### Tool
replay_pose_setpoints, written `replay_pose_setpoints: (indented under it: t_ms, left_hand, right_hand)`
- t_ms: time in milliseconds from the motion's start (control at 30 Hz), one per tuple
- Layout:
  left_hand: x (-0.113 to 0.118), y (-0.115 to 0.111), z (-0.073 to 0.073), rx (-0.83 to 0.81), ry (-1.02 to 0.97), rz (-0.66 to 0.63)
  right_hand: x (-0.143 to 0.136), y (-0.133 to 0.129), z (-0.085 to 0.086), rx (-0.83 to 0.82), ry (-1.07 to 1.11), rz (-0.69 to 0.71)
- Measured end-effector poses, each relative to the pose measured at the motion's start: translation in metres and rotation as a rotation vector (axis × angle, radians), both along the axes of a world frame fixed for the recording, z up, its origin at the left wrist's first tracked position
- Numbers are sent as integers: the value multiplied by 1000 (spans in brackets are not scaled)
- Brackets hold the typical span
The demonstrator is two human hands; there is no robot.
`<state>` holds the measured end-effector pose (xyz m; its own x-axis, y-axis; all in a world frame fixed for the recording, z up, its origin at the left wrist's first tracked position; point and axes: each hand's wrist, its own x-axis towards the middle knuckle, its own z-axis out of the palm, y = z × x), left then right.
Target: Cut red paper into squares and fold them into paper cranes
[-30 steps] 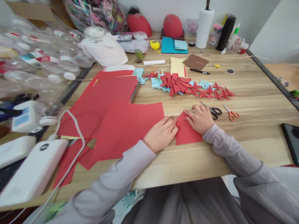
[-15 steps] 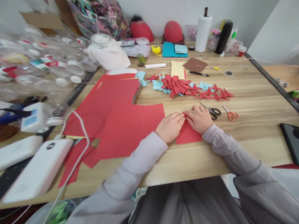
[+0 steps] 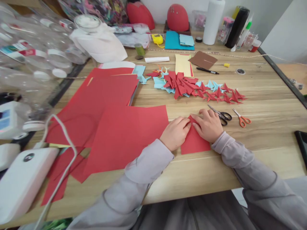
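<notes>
A small piece of red paper (image 3: 194,143) lies on the table in front of me, its top drawn to a point between my hands. My left hand (image 3: 176,132) grips its left edge, fingers bent and pressed together. On the right side, my right hand (image 3: 208,125) holds the paper with thumb and fingertips near the point. The fingertips of both hands almost meet, and they hide part of the folded edges. A large red sheet (image 3: 134,134) lies just left of my left hand. Black-handled scissors (image 3: 224,117) rest beside my right hand, with orange-handled scissors (image 3: 242,119) farther right.
Folded red paper pieces (image 3: 181,83) and light blue ones lie in a row beyond my hands. A stack of red sheets (image 3: 105,92) is at the left, near a white power bank (image 3: 28,179) with a cable. Plastic bottles (image 3: 35,54) crowd the far left. A black pen (image 3: 207,70) lies farther back.
The view has shifted, so the table appears lower and nearer. My fingers have moved slightly down from the paper's tip, and more of its pointed top shows between my hands.
</notes>
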<state>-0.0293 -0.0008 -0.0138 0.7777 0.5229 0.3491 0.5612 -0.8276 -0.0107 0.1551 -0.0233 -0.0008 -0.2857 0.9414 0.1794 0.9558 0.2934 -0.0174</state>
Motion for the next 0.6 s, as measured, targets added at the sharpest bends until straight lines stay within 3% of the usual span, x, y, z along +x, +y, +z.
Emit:
replay_pose_setpoints:
  t_ms: [333,600]
  left_hand:
    - [11,-5,6,-94,36,123]
    - [13,1,19,-157,88,118]
  right_hand:
    - [1,1,-3,44,8,17]
    - [2,1,-6,46,4,23]
